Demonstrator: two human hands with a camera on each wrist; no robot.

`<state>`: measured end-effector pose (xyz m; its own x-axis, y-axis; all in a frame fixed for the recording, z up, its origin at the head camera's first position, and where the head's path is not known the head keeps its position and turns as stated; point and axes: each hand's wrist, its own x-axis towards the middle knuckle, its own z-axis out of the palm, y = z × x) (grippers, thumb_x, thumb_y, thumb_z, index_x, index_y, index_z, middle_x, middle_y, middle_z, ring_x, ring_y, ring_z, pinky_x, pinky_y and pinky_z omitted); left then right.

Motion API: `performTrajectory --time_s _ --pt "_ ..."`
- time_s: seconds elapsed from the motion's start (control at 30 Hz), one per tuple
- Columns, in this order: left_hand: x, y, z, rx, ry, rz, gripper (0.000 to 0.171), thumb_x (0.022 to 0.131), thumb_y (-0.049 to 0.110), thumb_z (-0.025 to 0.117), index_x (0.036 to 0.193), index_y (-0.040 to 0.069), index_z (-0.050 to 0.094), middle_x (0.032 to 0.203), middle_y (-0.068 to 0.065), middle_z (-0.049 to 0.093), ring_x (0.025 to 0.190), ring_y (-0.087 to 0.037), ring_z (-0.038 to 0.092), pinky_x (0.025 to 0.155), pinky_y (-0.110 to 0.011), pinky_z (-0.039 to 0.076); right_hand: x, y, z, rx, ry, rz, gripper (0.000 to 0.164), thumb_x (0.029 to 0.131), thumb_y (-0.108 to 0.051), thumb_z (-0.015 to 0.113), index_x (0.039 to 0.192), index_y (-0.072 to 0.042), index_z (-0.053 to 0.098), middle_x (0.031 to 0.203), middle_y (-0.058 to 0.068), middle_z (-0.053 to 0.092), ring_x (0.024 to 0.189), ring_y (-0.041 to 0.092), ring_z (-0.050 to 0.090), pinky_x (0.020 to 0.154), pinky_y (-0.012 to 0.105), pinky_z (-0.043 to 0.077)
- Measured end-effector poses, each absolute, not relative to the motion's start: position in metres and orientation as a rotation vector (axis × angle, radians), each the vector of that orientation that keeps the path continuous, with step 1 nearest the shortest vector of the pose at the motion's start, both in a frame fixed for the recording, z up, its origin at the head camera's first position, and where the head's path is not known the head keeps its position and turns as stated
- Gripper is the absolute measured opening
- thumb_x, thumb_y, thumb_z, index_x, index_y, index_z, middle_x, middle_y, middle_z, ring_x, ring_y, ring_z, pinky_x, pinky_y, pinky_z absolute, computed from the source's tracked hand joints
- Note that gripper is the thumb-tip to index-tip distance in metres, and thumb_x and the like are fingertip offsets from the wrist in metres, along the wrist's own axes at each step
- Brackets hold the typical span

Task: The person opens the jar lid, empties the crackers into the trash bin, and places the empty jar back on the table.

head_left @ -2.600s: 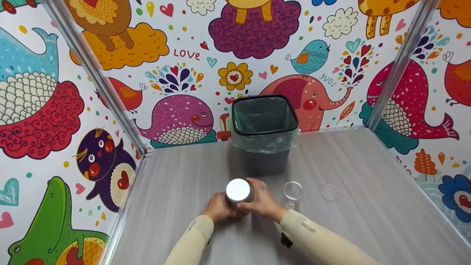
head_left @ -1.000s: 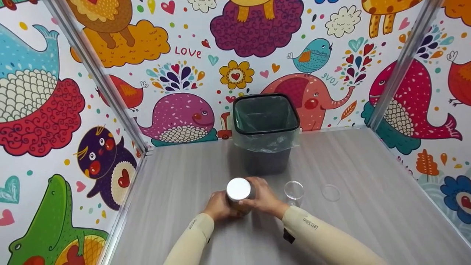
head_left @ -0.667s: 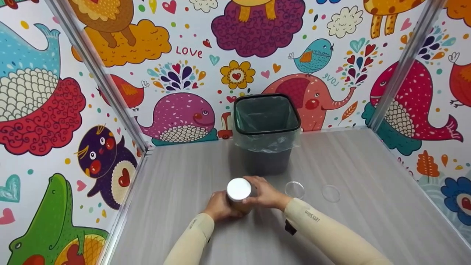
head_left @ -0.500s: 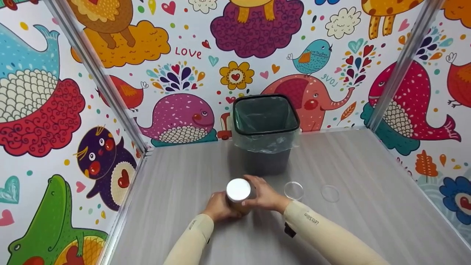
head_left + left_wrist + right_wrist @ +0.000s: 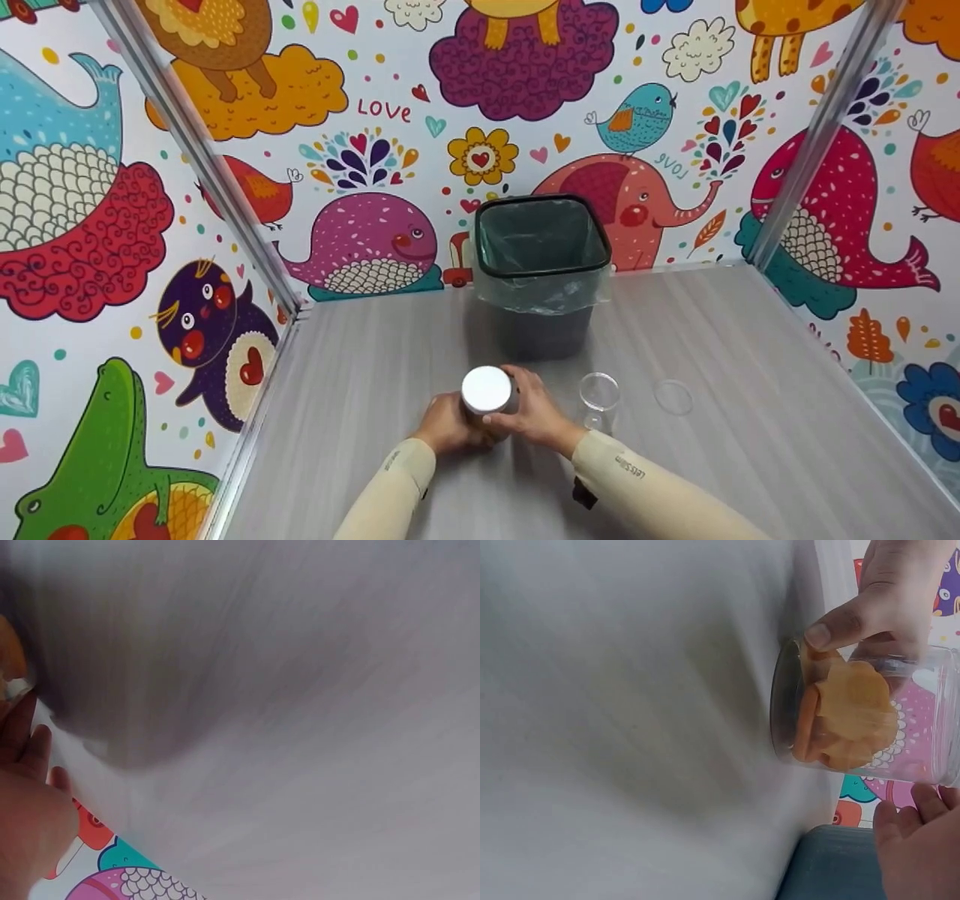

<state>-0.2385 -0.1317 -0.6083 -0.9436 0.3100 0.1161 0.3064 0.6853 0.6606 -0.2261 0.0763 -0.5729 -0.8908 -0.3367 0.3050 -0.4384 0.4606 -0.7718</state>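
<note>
A clear jar (image 5: 911,731) stands upright between both hands, topped by a white lid (image 5: 486,389). Inside lie orange-yellow, scalloped pieces (image 5: 855,712), seen through the wall in the right wrist view. My left hand (image 5: 444,424) grips the lower part of the jar, its thumb (image 5: 832,630) lying along the wall. Around the lid's right side curl the fingers of my right hand (image 5: 536,411), thumb at the front edge. At the left edge of the left wrist view, only an orange bit of the contents (image 5: 9,652) shows.
Behind the jar is a dark bin (image 5: 544,334) lined with a translucent bag. To the right of the right hand stands a clear cup (image 5: 599,391), with a thin clear ring-like disc (image 5: 673,397) farther right. Patterned walls border the grey table (image 5: 360,360).
My right hand turned outward around the lid and has now swung back, its thumb shifted left along the front edge. The left hand and jar stay in place.
</note>
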Motion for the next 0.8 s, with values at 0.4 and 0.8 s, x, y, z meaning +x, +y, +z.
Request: performTrajectory --time_s 0.4,0.8 --pt "-0.239 -0.133 -0.61 0.537 2.855 1.17 0.079 0.051 0.037 0.097 0.117 0.005 0.068 0.107 -0.001 0.072 0.101 -0.017 0.065 0.095 -0.04 0.05 -0.246 0.091 -0.553 0.952 -2.732 1.366 0.082 0.075 -0.031 0.086 0.14 0.001 0.048 0.138 0.019 0.05 0.128 0.04 0.044 0.104 0.058 0.035" --pt "-0.24 -0.135 -0.61 0.538 2.878 1.139 0.074 0.052 0.037 0.096 0.114 0.006 0.07 0.105 -0.002 0.073 0.099 -0.018 0.066 0.092 -0.041 0.051 -0.232 0.082 -0.569 0.761 -2.613 1.401 0.094 0.069 -0.036 0.089 0.143 0.001 0.042 0.136 0.022 0.05 0.127 0.04 0.045 0.105 0.055 0.037"
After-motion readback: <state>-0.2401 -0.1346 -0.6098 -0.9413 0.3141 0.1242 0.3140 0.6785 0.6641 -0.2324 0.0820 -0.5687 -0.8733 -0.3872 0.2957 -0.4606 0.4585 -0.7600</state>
